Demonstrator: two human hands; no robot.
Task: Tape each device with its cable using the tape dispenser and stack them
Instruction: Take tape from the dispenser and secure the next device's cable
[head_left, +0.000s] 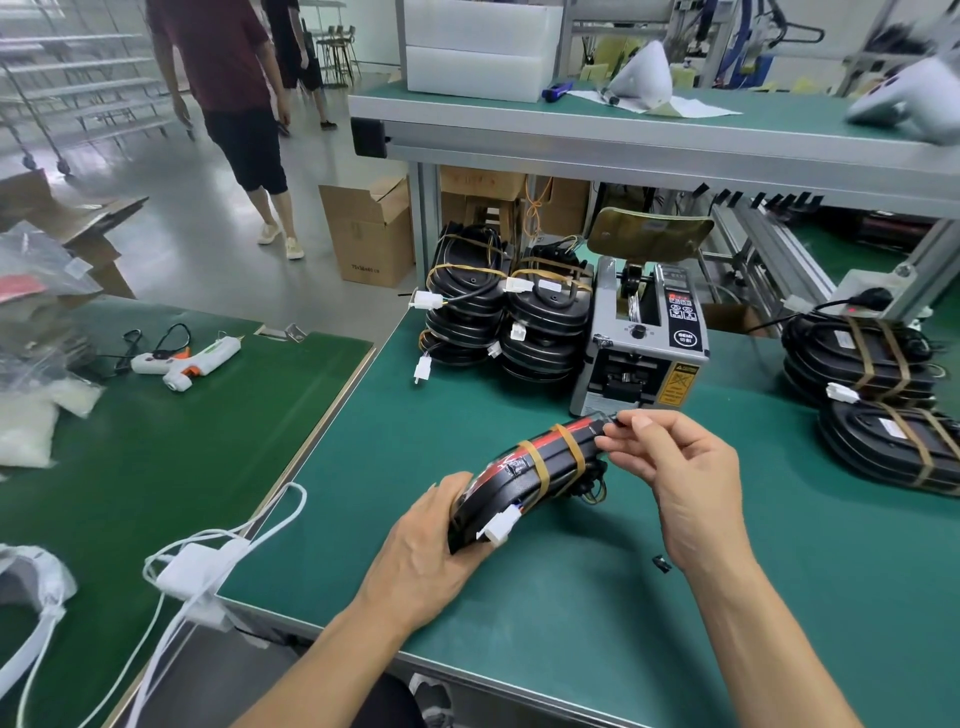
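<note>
Device (524, 480) is being clasped by left hand (426, 545); beyond that grip, right hand (680, 473) is pinching its end. Risk: cable (589, 486) being dragged from under tape (540, 467) by overpulling.

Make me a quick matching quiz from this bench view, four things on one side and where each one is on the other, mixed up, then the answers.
Things:
1. tape dispenser
2. glue gun
3. device
4. cardboard box

Places:
A. on the floor by the bench leg
B. held in both hands
C. on the darker green table at left
D. standing between two groups of stacked black devices

Pairs: 1-D, 2-C, 3-B, 4-A
</note>
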